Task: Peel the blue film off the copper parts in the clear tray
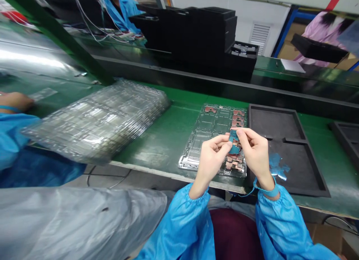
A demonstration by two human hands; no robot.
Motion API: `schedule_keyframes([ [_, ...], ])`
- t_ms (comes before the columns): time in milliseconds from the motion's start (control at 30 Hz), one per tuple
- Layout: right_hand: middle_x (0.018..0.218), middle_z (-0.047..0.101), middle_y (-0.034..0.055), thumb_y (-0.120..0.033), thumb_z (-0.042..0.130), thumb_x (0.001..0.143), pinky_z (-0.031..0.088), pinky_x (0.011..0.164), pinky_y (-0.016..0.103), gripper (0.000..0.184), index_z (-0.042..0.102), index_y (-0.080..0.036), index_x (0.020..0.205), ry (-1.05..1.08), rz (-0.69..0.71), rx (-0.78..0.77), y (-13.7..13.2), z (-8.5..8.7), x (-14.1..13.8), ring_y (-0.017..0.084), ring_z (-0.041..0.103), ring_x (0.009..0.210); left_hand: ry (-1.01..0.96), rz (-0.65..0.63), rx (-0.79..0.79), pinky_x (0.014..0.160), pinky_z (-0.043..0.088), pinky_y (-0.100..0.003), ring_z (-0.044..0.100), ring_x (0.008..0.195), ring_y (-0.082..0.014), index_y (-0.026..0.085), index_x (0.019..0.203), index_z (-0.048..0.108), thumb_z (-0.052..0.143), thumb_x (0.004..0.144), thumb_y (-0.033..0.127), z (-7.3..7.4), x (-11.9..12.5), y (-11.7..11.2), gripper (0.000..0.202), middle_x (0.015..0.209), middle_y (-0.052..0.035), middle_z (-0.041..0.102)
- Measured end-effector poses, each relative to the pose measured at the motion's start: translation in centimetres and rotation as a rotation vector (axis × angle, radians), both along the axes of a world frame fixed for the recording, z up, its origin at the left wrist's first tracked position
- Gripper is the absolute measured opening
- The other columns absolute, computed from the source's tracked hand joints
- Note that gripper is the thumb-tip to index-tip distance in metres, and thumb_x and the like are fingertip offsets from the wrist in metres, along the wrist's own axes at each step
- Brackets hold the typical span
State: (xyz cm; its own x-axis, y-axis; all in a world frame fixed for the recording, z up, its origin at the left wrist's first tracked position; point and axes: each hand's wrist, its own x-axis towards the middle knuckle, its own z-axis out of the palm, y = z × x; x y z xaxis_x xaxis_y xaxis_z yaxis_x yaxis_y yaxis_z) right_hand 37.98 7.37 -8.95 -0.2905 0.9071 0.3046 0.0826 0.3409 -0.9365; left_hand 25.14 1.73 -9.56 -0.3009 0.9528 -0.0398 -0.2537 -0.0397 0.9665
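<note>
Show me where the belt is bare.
Bare green belt lies between the stack of clear trays and the parts tray; a narrower patch lies right of the black tray. It is crowded over the parts tray, where the left hand and right hand hold a teal piece.

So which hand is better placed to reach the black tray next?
Right, probably. The right hand sits beside the black tray; the left hand is farther off, over the clear tray. Both pinch the blue piece.
</note>
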Motion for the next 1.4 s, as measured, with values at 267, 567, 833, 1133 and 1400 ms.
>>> schedule_keyframes([
  [267,0.120,0.082,0.0119,-0.058,0.066,0.103,0.068,0.079,0.035,0.048,0.077,-0.018,0.127,0.061,0.060,-0.136,1.5,-0.4,-2.4,0.027,0.082,0.097,-0.141,0.045,0.008,0.064,0.068,-0.032,0.078,0.064,-0.0201,0.012,0.110,0.080,0.085,0.077,0.032,-0.9,-2.6,0.7,0.039,0.101,-0.0124,0.085],
  [567,0.151,0.067,0.0134,-0.062,0.058,0.107,0.070,0.075,0.033,0.060,0.052,-0.032,0.159,-0.066,0.221,-0.165,0.4,-3.2,-1.0,0.029,0.079,0.115,-0.130,0.573,0.212,0.060,0.063,-0.029,0.073,0.063,-0.0159,0.012,0.104,0.081,0.082,0.075,0.034,-0.2,-12.7,1.1,0.036,0.092,-0.0113,0.084],
  [833,0.149,0.069,0.0126,-0.063,0.061,0.104,0.071,0.077,0.032,0.063,0.054,-0.030,0.157,-0.082,0.214,-0.218,0.2,-5.0,-0.1,0.030,0.079,0.117,-0.059,0.682,0.254,0.063,0.063,-0.029,0.072,0.065,-0.0148,0.011,0.104,0.080,0.084,0.077,0.034,0.6,-15.9,0.3,0.036,0.097,-0.0121,0.084],
  [1133,0.146,0.071,0.0130,-0.063,0.064,0.103,0.072,0.081,0.035,0.064,0.055,-0.029,0.157,-0.076,0.257,-0.208,1.8,-6.9,0.8,0.031,0.079,0.117,-0.033,0.724,0.240,0.067,0.064,-0.031,0.070,0.066,-0.0139,0.011,0.108,0.078,0.076,0.083,0.031,0.2,-17.4,0.7,0.033,0.102,-0.0127,0.084],
  [1400,0.146,0.071,0.0114,-0.064,0.060,0.104,0.071,0.080,0.034,0.061,0.057,-0.031,0.155,-0.093,0.203,-0.214,0.2,-5.6,0.6,0.029,0.079,0.116,-0.014,0.459,0.023,0.090,0.065,-0.044,0.072,0.107,-0.0245,0.020,0.133,0.069,0.068,0.105,0.039,0.9,-19.2,0.8,0.034,0.133,-0.0126,0.071],
])
